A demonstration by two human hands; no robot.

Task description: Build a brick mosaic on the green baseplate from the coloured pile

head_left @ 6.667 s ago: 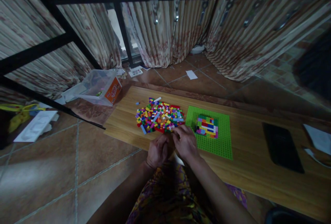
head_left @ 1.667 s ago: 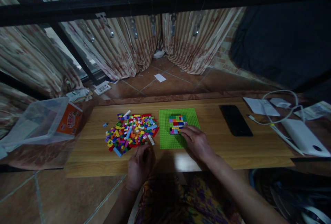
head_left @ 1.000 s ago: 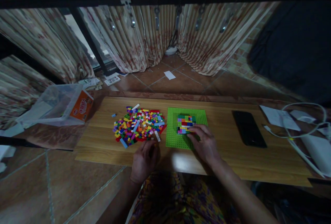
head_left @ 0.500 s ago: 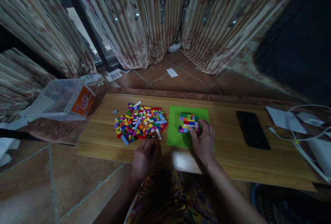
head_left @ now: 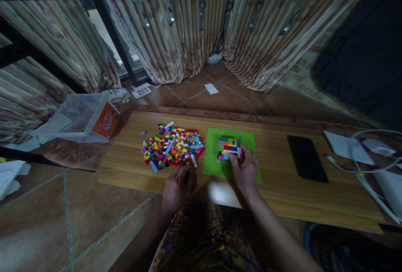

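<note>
A green studded baseplate (head_left: 210,167) lies on the wooden table, bearing a small block of multicoloured toy bricks (head_left: 228,148) near its middle. My right hand (head_left: 246,169) rests over the baseplate's right side, its thumb at the block's near edge and its fingers along the right edge, closed around that corner. Left of the baseplate spreads a loose pile of toy bricks (head_left: 174,148) in many colours. Just in front of the pile, my left hand (head_left: 179,186) is curled with fingers and thumb together; whatever it may hold is hidden.
A black phone (head_left: 307,159) lies on the table's right, beside white cables (head_left: 358,159) and papers. One small blue brick (head_left: 143,133) sits apart from the pile. Beyond the left end stands a clear plastic bin (head_left: 75,133) with an orange label. Curtains (head_left: 188,41) hang behind.
The view has shifted slightly, moving the scene a little to the right. Both hands keep nearly the same poses and places; no brick has visibly moved.
</note>
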